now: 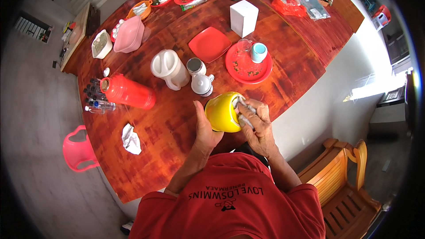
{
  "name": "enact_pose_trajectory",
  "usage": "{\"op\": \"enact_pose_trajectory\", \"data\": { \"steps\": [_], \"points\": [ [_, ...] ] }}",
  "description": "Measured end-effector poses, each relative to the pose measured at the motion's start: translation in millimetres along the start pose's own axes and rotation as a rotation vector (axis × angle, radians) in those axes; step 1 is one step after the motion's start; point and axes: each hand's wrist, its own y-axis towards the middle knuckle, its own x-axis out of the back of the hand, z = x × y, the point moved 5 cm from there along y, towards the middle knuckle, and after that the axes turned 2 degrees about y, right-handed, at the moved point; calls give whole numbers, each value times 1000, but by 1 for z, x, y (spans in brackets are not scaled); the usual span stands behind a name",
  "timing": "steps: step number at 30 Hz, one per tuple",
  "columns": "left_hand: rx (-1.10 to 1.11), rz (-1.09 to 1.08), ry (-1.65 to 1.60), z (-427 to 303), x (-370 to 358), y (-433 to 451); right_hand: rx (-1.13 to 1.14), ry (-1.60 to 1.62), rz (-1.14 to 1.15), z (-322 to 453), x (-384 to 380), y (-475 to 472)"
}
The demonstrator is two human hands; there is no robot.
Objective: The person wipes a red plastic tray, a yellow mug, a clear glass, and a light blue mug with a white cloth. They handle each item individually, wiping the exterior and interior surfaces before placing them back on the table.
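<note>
My left hand [205, 126] grips a glossy yellow rounded vessel [219, 113] from its left side, with the thumb raised along it. The vessel lies tilted on its side, and its white-edged end faces right. In my right hand [261, 131] is a bunched greyish-white cloth [245, 121], pressed against that end. Fingers and cloth hide most of the end, so I cannot tell whether it is the mouth or the base. Just beyond the vessel stand a white lidded mug [201, 85] and a white jar [195, 65] with a dark, shiny top.
On the wooden table [166, 129] stand a whitish plastic pitcher [170, 69], a red vacuum flask [129, 91] and several small bottles [104, 105]. A crumpled white cloth [131, 139] lies left. Farther off are a red round tray [249, 72] with cups, a square red plate [209, 44] and a white box [243, 18].
</note>
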Motion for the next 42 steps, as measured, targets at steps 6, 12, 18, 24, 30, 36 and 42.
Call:
{"op": "enact_pose_trajectory", "data": {
  "steps": [6,12,18,24,30,36,42],
  "points": [
    [15,-58,97,0,1,-5,246,2,72,33,-1,-10],
    [-85,-93,584,0,-10,-15,427,-476,134,35,-29,-14],
    [-248,-30,837,-6,-24,-19,318,-397,149,32,-25,13],
    [-198,264,847,-3,-16,-24,73,32,302,-7,-12,45],
    [-90,58,901,-3,-21,-39,-604,831,469,-59,-18,35],
    [19,110,187,2,-13,-26,-695,1235,113,-82,-33,11],
    [-68,54,195,3,-11,-20,-597,781,-21,-76,-14,1]
  ]
}}
